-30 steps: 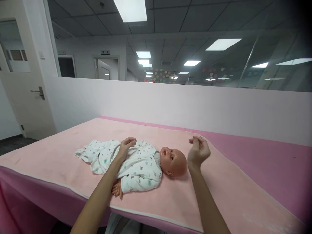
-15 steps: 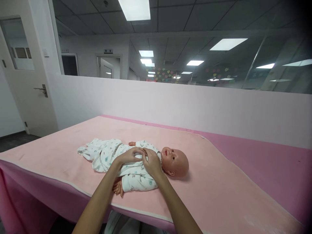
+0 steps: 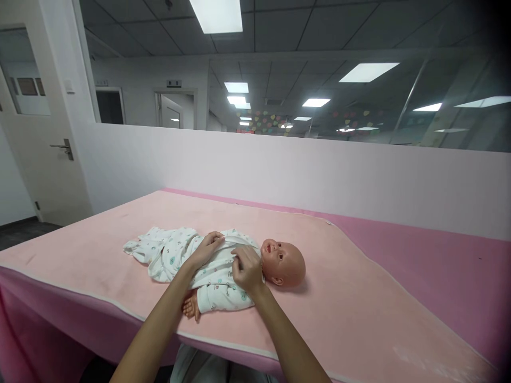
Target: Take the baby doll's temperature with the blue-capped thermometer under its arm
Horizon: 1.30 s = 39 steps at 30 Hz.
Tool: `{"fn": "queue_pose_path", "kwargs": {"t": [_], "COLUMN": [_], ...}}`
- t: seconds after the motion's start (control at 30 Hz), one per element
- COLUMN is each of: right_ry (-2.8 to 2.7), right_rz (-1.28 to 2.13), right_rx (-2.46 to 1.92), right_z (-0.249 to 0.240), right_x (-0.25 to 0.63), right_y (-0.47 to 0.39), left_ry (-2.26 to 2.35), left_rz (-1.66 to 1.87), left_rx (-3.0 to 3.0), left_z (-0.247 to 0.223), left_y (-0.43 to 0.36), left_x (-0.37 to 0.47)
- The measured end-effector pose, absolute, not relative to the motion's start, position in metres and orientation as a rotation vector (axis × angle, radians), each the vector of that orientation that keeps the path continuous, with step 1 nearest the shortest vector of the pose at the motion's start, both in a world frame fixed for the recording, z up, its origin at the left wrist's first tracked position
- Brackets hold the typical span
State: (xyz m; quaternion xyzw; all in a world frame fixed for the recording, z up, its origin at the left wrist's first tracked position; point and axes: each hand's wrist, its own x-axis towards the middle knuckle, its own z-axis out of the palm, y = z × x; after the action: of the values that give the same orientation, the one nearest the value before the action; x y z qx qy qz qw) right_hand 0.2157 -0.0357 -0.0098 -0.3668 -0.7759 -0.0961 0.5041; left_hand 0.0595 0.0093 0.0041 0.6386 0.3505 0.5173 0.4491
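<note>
A baby doll [image 3: 284, 263] lies on its back, head to the right, in a white outfit [image 3: 225, 297] with small printed figures. My left hand [image 3: 207, 249] rests on the far side of the doll's belly, with its fingers on the cloth near the far sleeve. Over the doll's chest, close to its neck, my right hand [image 3: 246, 267] has its fingers curled together at the clothing; what they pinch, if anything, is too small to make out. One doll hand shows beside my left forearm, at the near sleeve's end.
The doll lies on a peach mat [image 3: 351, 314] with a pale edge, over a pink cover [image 3: 431, 260]. Behind stands a white half-wall [image 3: 319, 175] with glass above. A door [image 3: 43, 133] is at the far left.
My hands, fingertips together over the doll's chest before, are now apart. The left has moved away over the far side of the belly; the right has curled its fingers. The view has shifted slightly.
</note>
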Motion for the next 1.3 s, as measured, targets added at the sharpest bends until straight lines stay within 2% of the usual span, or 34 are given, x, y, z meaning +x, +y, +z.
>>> {"fn": "queue_pose_path", "kwargs": {"t": [0.17, 0.5, 1.07, 1.3], "right_ry": [-1.855, -1.946, -1.756, -1.652], "right_rz": [-0.26, -0.455, -0.336, -0.514], "right_rx": [-1.154, -1.477, -1.215, -0.926], "right_z": [-0.008, -0.01, -0.008, -0.01], "right_x": [0.213, 0.211, 0.212, 0.222], "right_y": [-0.029, -0.02, -0.03, -0.024], "left_ry": [0.766, 0.689, 0.735, 0.751], "left_rz": [1.233, 1.129, 1.17, 1.223], "left_rx": [1.388, 1.516, 1.418, 1.418], "left_z": [0.006, 0.012, 0.011, 0.012], "left_y": [0.009, 0.002, 0.005, 0.004], "left_x": [0.057, 0.055, 0.056, 0.057]}}
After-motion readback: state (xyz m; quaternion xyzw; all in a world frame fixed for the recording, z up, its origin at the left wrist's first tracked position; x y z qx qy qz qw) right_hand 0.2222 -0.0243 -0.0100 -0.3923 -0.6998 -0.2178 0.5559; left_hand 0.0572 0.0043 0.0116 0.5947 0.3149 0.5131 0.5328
